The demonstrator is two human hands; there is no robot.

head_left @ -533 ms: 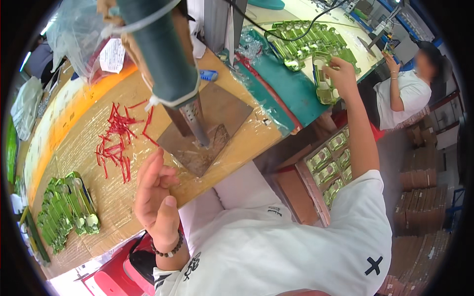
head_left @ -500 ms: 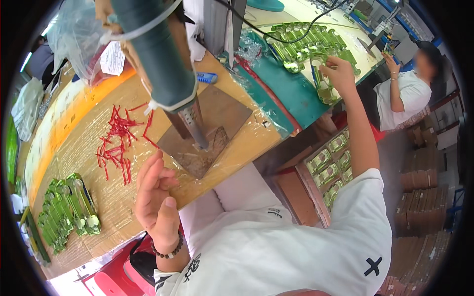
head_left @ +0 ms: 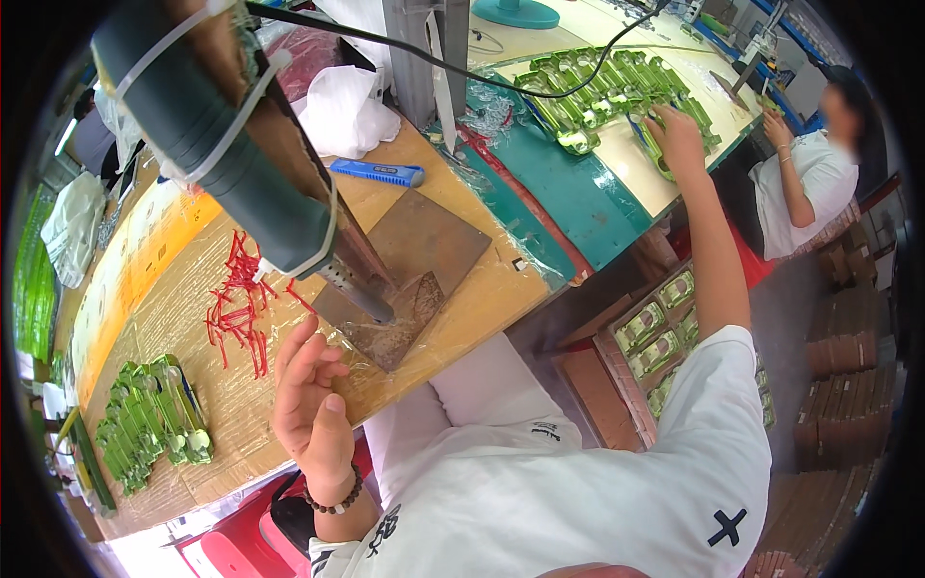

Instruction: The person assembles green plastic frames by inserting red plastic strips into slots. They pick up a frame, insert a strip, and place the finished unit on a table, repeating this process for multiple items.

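My right hand [head_left: 678,143] reaches to the far right, its fingers closed on the near end of a green plastic part [head_left: 652,148]. That part lies beside a row of similar green parts [head_left: 617,87] on the pale far table. Fingertips are partly hidden behind the hand. My left hand [head_left: 313,403] hovers over the near table edge, palm turned inward, fingers loosely apart and nothing in it. Close to it are several red plastic strips [head_left: 241,303] in a loose heap. A dark green cylindrical tool [head_left: 222,154] with a metal nozzle is tied to a post, pointing down at a brown plate [head_left: 424,250].
More green parts [head_left: 154,419] stand stacked at the table's left. A blue utility knife [head_left: 378,172] lies behind the plate. Below my right arm is a carton [head_left: 617,361] of green parts. A black cable [head_left: 434,63] crosses above the far table. Another person [head_left: 805,173] sits at right.
My right hand has moved slightly farther away with the green part, bringing it closer to the row. The view has shifted. My left hand stays raised and empty.
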